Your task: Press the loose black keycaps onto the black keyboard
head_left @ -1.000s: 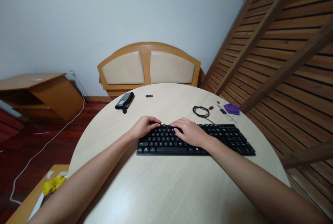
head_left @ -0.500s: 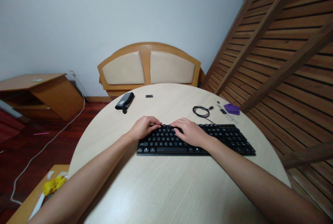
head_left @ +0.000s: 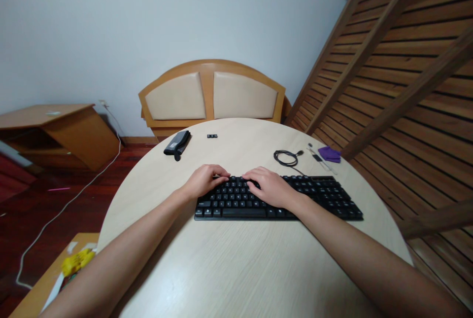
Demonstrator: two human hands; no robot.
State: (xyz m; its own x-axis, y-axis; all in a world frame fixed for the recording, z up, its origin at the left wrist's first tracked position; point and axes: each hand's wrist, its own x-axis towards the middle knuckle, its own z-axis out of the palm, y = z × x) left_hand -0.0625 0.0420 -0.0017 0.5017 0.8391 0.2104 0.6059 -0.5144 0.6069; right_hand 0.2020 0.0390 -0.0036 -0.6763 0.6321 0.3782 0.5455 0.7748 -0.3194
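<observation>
A black keyboard lies across the round pale wooden table. My left hand sits at the keyboard's far left corner, its fingers curled over the top edge and top key row. Resting on the keys just right of it, my right hand has its fingers bent and drawn together, the tips pressed down among the keys. What the fingertips pinch is hidden. Both forearms reach in from the bottom of the view.
Further back on the table lie a dark folded pouch, a few loose black keycaps, a coiled black cable, a thin tool and a purple cloth. A padded chair back stands beyond. A slatted wooden frame leans at the right.
</observation>
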